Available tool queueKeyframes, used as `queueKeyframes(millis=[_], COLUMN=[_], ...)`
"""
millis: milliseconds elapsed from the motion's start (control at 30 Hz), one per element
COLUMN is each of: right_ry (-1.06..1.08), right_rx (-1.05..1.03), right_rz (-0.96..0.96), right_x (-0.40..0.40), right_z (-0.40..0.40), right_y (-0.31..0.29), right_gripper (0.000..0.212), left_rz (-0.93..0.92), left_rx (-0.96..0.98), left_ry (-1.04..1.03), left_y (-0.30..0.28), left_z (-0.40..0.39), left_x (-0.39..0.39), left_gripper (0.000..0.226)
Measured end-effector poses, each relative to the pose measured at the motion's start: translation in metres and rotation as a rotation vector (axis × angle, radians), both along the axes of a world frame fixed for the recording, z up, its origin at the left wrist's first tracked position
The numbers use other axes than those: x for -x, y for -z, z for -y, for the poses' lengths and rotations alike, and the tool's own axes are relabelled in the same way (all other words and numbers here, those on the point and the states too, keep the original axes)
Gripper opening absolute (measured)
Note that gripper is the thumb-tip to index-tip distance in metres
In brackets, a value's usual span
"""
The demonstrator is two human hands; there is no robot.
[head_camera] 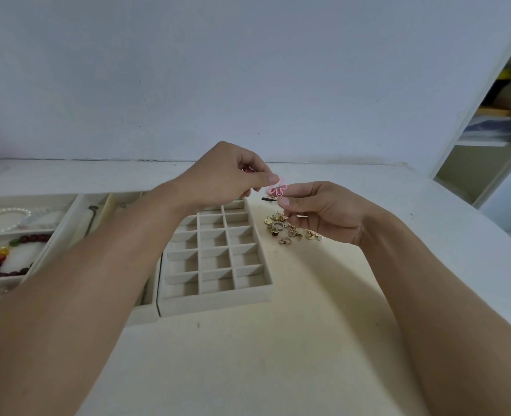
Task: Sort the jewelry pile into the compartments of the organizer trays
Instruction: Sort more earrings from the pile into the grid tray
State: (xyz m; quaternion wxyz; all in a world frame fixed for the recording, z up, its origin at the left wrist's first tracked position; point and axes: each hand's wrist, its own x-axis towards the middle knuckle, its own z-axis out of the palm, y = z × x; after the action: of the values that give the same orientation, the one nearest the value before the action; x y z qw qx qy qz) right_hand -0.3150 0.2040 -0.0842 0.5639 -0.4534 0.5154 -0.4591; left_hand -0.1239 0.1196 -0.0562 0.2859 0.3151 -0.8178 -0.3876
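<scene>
A pale cream table [248, 355] is seen set against a plain white wall [248, 70], with an open shelf unit [494, 121] glimpsed at the right edge

Three cream fabric-lined organizer trays are lined up on the table. The small-compartment grid tray [215, 256] is placed in the middle, and its visible cells are seen bare. A long-slot tray [98, 211] is set to its left, partly hidden by the left forearm; a dark thin piece, possibly a chain, is lodged in one slot. The far-left wide tray [23, 235] is filled with a white pearl bracelet [5, 219] in its rear compartment and a dark red beaded necklace with orange and green beads [5, 256] in the compartment nearer the camera

A loose pile of small gold-toned earrings and rings [290, 229] is spread on the table just right of the grid tray, below the right hand

Both hands are raised above the far end of the grid tray. The left hand [227, 178] and the right hand [320, 208] are each closed in a pinch on the pink open-outline flower-shaped earring [277, 189], which is held between them in the air, the remaining fingers being curled

A small red item [247, 169] is partly seen behind the left fingers; what it is cannot be told
</scene>
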Motion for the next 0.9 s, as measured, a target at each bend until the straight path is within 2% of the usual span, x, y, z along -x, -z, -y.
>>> queueKeyframes(millis=[133,633,733,833,900], right_ry=[0.029,0.095,0.102,0.108,0.09], right_rx=[0.027,0.029,0.069,0.091,0.09], right_rz=[-0.01,-0.137,-0.127,-0.11,-0.129], right_x=[-0.001,0.001,0.0,0.0,0.0], right_z=[0.002,0.001,0.001,0.002,0.002], right_y=[0.001,0.0,-0.001,0.0,0.001], right_gripper=[0.027,0.029,0.029,0.024,0.028], left_rz=[0.024,0.051,0.103,0.216,0.261], left_rx=[0.019,0.045,0.034,-0.002,-0.036], left_ry=[-0.007,-0.039,-0.04,0.044,0.085], left_y=[0.002,0.004,0.003,0.0,-0.001], left_z=[0.0,0.004,0.007,0.006,0.004], left_x=[0.001,0.001,-0.002,-0.007,-0.009], left_gripper=[0.015,0.017,0.016,0.018,0.019])
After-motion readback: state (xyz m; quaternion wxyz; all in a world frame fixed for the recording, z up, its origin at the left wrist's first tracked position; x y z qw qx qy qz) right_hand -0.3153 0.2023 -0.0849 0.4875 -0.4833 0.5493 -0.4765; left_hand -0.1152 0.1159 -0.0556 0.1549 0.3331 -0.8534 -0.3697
